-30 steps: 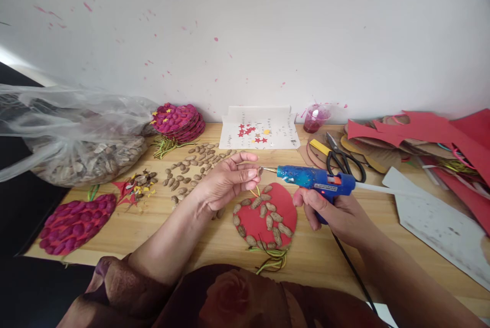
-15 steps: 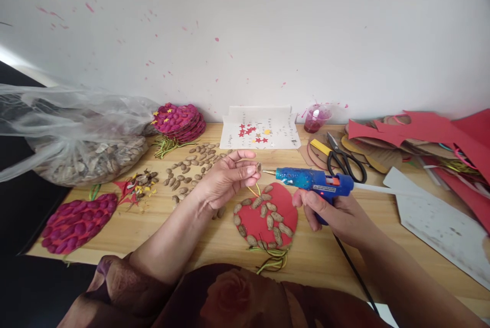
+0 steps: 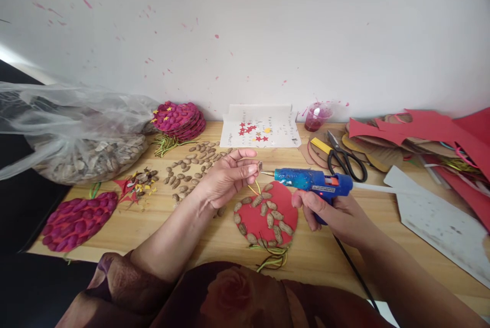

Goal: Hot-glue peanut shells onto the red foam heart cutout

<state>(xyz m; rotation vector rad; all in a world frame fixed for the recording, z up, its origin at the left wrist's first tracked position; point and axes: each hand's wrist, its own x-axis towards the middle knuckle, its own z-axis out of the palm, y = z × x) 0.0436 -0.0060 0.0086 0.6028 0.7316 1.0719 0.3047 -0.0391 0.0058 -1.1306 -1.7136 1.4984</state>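
Observation:
My left hand [image 3: 227, 177] pinches a small brown peanut shell [image 3: 259, 166] between thumb and fingertips, held above the table. My right hand [image 3: 333, 213] grips a blue glue gun [image 3: 314, 181], its nozzle pointing left and almost touching the shell. Below both lies a red apple-shaped card [image 3: 266, 214] on the wooden table [image 3: 214, 241], with several shells stuck around its rim and down the middle, and green and yellow strands at its lower edge.
Loose shells [image 3: 191, 165] lie scattered left of my hand. A clear plastic bag [image 3: 76, 134] of shells sits at far left. Purple-painted apples [image 3: 74, 221] and a stack [image 3: 178, 120], black scissors [image 3: 344, 159], star paper [image 3: 260, 131], a pink cup [image 3: 316, 116] and red card scraps [image 3: 429, 131] surround.
The glue gun's nozzle and the shell were touching a second ago, drew slightly apart, and are now close again. Both hands have shifted only slightly.

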